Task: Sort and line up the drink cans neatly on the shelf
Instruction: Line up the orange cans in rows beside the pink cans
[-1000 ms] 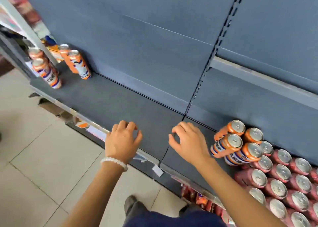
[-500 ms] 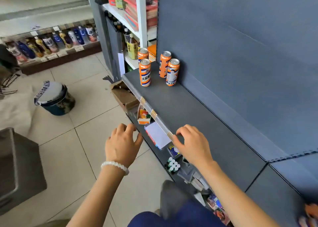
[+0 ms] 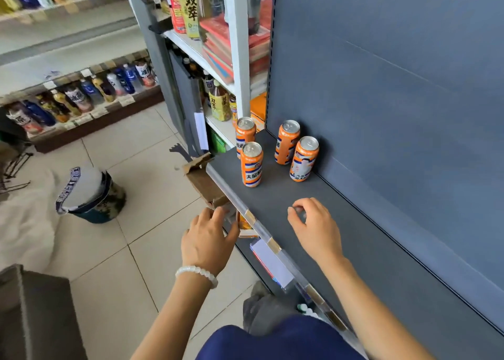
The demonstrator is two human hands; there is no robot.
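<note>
— Head view: where do the cans stand?
— Four orange drink cans [image 3: 275,152] stand upright at the far end of the dark grey shelf [image 3: 341,250], two near the front edge, two by the back panel [image 3: 395,100].
— And the hands?
— The right hand [image 3: 316,227] hovers over the shelf, fingers loosely curled, holding nothing. The left hand [image 3: 207,239], a white bead bracelet [image 3: 196,275] at its wrist, hangs relaxed and empty just before the shelf's front rail [image 3: 261,228], over the tiled floor [image 3: 114,264].
</note>
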